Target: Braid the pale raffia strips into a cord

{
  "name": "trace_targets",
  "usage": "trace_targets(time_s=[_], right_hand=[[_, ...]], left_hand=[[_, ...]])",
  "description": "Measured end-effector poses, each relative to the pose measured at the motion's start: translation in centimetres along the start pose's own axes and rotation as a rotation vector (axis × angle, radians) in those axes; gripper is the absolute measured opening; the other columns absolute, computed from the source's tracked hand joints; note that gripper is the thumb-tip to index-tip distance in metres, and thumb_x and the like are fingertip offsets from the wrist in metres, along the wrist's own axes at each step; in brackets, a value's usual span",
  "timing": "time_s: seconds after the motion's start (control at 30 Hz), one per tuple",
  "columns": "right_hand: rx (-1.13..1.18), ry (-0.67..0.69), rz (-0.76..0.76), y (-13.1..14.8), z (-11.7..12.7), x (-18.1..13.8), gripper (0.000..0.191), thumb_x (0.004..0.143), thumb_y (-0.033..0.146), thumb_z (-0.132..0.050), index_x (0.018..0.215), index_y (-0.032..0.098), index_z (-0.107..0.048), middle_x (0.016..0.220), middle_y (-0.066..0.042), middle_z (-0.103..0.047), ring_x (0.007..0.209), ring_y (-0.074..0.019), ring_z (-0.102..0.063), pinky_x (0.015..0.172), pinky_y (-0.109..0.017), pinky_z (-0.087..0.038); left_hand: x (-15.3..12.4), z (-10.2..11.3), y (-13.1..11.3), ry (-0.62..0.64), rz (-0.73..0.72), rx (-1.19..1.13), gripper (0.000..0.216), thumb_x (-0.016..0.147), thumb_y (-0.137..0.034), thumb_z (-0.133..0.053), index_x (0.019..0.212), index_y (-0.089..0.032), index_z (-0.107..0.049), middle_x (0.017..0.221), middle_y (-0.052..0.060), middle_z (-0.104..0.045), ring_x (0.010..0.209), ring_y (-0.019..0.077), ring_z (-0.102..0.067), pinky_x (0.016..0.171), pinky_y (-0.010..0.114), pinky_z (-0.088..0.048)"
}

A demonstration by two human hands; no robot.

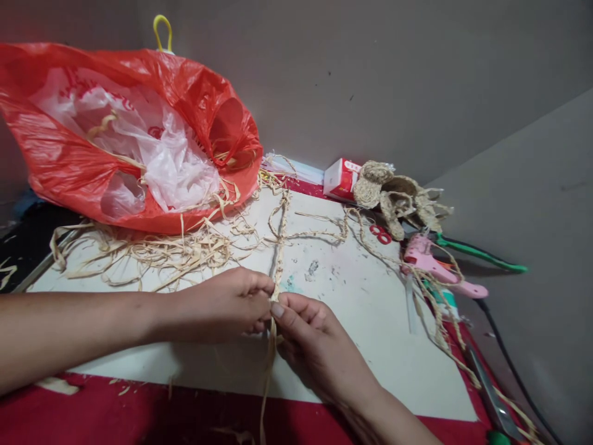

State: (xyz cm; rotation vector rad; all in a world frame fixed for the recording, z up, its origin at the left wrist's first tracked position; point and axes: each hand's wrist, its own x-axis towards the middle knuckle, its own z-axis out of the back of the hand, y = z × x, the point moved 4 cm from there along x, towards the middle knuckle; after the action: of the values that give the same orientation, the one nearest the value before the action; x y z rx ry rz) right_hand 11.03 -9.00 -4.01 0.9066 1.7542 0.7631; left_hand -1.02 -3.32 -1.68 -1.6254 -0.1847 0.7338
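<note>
the straw braid [279, 256] lies near the middle of the white board [352, 364], running roughly lengthwise away from the person, its near end held between both hands. the left hand [227, 303] comes in from the left; its grip is closed on the braid, thumb and fingers bent together. the right hand [319, 337] sits just beside it, slightly nearer the person; its grip is likewise closed, with the thumb pressing on the straw. below the hands, loose tails of straw hang toward the person and pass over the board's near edge. farther up, a thin cord [315, 235] crosses at the braid and leads off to the right. the board rests on a red-covered tabletop [139, 414]. at the far left stands a red plastic bag [194, 74], open, holding a white plastic bag [185, 167]; loose straw [199, 250] is spread in front of it. at the far right are a red and white box [340, 179], woven straw pieces [370, 179] touching it, and two red rings [380, 234]. a pink glue gun [430, 262] lies at the right edge, cord draped about it. scissors [495, 395] lie at the near right corner.
</note>
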Motion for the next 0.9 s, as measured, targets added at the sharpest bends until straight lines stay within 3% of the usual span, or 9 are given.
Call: trace_targets(time_s=[0.23,0.4,0.57,0.73,0.9], right_hand=[[-0.149,0.066,-0.034,0.7,0.8,0.0,0.032,0.082,0.047,-0.06,0.073,0.016,-0.058,0.042,0.01,-0.03,0.039,-0.0051,-0.019,0.039,-0.021,-0.01],[-0.321,0.108,-0.027,1.3,1.3,-0.1,0.036,0.083,0.05,-0.058,0.073,0.015,-0.059,0.042,0.01,-0.029,0.039,-0.0057,-0.019,0.041,-0.022,-0.011],[-0.481,0.096,0.069,1.9,1.2,-0.3,0.037,0.087,0.049,-0.051,0.075,0.015,-0.06,0.058,0.004,-0.045,0.052,-0.0089,-0.034,0.051,-0.022,-0.026],[-0.553,0.104,0.104,2.4,1.2,-0.6,0.033,0.09,0.046,-0.048,0.078,0.017,-0.06,0.069,0.001,-0.05,0.065,-0.0124,-0.042,0.063,-0.025,-0.034],[-0.585,0.096,0.065,2.6,1.5,-0.7,0.036,0.09,0.047,-0.048,0.074,0.016,-0.058,0.063,0.003,-0.044,0.059,-0.0104,-0.037,0.056,-0.022,-0.031]], left_hand=[[0.3,0.1,0.1,0.001,0.054,0.112,0.031,0.083,-0.039,-0.041,0.073,-0.015,-0.059,0.054,-0.005,-0.041,0.047,0.0076,-0.034,0.042,0.019,-0.025],[0.4,0.5,-0.6,-0.026,0.076,0.138,0.028,0.081,-0.032,-0.043,0.073,-0.014,-0.063,0.046,-0.006,-0.036,0.04,0.0066,-0.028,0.037,0.019,-0.021],[0.6,0.2,-0.4,0.016,0.103,0.125,0.029,0.082,-0.039,-0.048,0.075,-0.015,-0.062,0.045,-0.008,-0.035,0.037,0.0055,-0.024,0.037,0.02,-0.018],[0.8,0.3,-0.5,0.039,0.051,0.021,0.026,0.082,-0.035,-0.051,0.069,-0.014,-0.058,0.057,-0.005,-0.049,0.043,0.0037,-0.028,0.041,0.018,-0.02],[0.7,0.6,0.5,-0.049,0.113,-0.025,0.026,0.079,-0.041,-0.055,0.073,-0.016,-0.056,0.048,-0.009,-0.035,0.04,0.0048,-0.021,0.038,0.019,-0.015]])
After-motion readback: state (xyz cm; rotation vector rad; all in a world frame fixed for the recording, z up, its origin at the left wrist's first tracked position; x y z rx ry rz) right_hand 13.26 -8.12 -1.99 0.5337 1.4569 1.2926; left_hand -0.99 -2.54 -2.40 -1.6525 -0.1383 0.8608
